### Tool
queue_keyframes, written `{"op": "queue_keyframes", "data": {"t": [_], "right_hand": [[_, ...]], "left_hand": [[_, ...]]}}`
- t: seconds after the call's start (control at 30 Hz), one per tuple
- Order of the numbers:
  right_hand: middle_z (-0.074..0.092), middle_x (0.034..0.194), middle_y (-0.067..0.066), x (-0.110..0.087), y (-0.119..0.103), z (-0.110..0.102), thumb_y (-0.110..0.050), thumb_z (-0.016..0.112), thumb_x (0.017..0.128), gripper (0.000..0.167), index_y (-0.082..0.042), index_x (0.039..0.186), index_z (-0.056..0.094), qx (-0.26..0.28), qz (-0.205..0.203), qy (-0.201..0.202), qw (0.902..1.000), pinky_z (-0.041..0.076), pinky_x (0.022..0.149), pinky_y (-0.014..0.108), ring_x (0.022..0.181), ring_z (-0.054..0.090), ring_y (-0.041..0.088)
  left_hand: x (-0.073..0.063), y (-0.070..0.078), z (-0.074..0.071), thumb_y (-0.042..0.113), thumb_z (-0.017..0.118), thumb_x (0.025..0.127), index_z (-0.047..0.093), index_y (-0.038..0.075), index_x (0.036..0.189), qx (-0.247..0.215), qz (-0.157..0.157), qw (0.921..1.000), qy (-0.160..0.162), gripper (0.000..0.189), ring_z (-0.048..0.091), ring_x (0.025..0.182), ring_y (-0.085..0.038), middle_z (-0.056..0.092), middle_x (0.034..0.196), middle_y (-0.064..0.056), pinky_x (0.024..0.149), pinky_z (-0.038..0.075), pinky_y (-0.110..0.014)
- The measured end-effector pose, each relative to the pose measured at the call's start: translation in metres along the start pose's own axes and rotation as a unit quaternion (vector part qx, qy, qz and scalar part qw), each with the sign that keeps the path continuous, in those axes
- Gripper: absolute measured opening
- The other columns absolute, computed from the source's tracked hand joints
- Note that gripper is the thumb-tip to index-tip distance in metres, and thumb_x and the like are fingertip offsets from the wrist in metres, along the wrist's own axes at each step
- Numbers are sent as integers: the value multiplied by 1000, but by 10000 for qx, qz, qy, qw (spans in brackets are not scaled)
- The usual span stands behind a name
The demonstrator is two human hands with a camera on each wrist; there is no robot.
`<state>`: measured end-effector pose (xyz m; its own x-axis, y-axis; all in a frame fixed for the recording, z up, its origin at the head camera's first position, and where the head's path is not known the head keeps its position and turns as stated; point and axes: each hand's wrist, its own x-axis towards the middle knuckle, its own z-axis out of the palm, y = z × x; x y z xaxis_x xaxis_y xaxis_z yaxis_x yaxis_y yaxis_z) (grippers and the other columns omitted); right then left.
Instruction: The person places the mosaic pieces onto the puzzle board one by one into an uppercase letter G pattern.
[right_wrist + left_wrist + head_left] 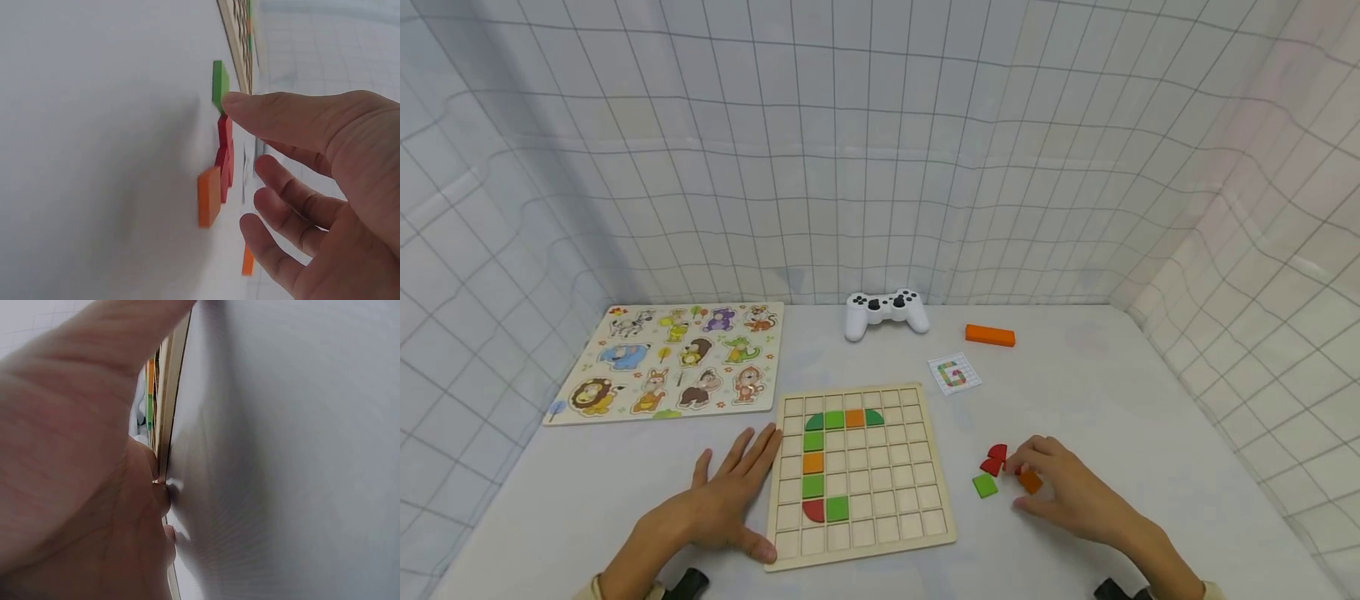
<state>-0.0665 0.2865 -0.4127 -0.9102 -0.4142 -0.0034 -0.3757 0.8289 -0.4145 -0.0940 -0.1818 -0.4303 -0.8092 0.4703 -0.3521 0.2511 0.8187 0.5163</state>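
A wooden grid board (887, 479) lies in front of me, with green, orange and red tiles set in some cells. My left hand (722, 504) lies spread at its left side, fingertips and thumb touching the edge. To the right of the board, my right hand (1071, 492) hovers with bent, separated fingers over a few loose tiles. An orange square tile (210, 197) is partly under the fingers in the head view. Beside it are red rounded tiles (991, 467) and a green square tile (985, 486). The right wrist view shows nothing held between thumb and fingers.
A small pattern card (954, 373) lies beyond the board's right corner. Farther back are an orange bar (990, 335) and a white game controller (887, 312). An animal puzzle board (673, 362) occupies the back left. Gridded curtains (880, 167) surround the table.
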Motion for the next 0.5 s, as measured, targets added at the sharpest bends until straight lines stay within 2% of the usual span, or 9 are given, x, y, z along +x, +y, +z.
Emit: {"op": "queue_keyframes", "data": {"t": [0.23, 0.5], "right_hand": [[56, 107, -15, -5, 16, 1, -24, 84, 82, 29, -26, 104, 64, 60, 14, 49, 10000, 55, 84, 27, 95, 55, 8], [57, 104, -13, -3, 21, 4, -20, 82, 83, 28, -21, 104, 65, 236, 5, -8, 9997, 55, 79, 22, 88, 54, 3]], "left_hand": [[2, -3, 2, 68, 85, 53, 1, 10, 162, 61, -56, 9999, 61, 149, -14, 153, -43, -5, 169, -15, 107, -13, -79], [-1, 4, -2, 61, 88, 56, 1, 6, 161, 90, -26, 10000, 14, 147, -12, 152, -47, -5, 168, -19, 105, -11, -81]]}}
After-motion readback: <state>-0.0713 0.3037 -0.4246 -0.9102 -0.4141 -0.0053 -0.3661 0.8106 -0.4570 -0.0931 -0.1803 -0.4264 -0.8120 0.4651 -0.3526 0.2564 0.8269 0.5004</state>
